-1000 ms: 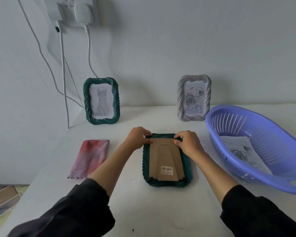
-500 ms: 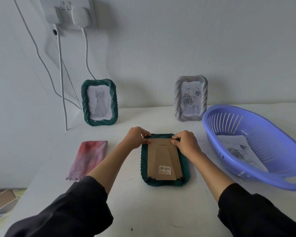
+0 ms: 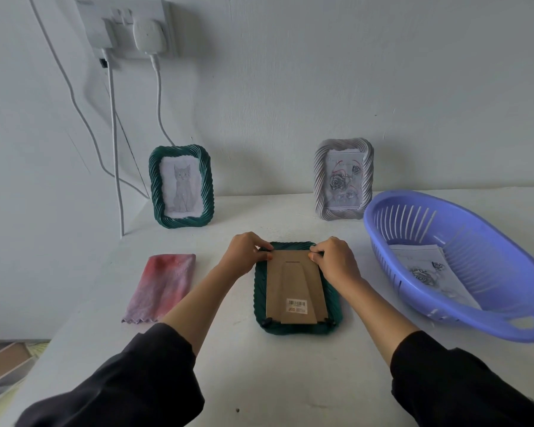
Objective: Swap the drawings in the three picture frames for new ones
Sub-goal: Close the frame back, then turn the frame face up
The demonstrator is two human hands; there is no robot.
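Observation:
A dark green picture frame (image 3: 333, 306) lies face down on the white table, its brown cardboard back (image 3: 295, 288) with a barcode label facing up. My left hand (image 3: 244, 252) pinches the frame's far left corner, and my right hand (image 3: 336, 258) pinches the far right corner, fingers curled at the small black clips there. A second green frame (image 3: 182, 186) with a cat drawing stands at the back left. A grey frame (image 3: 343, 178) with a rose drawing stands at the back right.
A purple plastic basket (image 3: 506, 318) at the right holds loose drawing sheets (image 3: 426, 269). A pink cloth (image 3: 162, 286) lies left of the flat frame. White cables (image 3: 114, 149) hang from a wall socket (image 3: 124, 26) at the upper left. The table's left edge (image 3: 74, 306) drops off.
Both hands stay at the far corners of the face-down frame. The view has shifted slightly; nothing else has moved.

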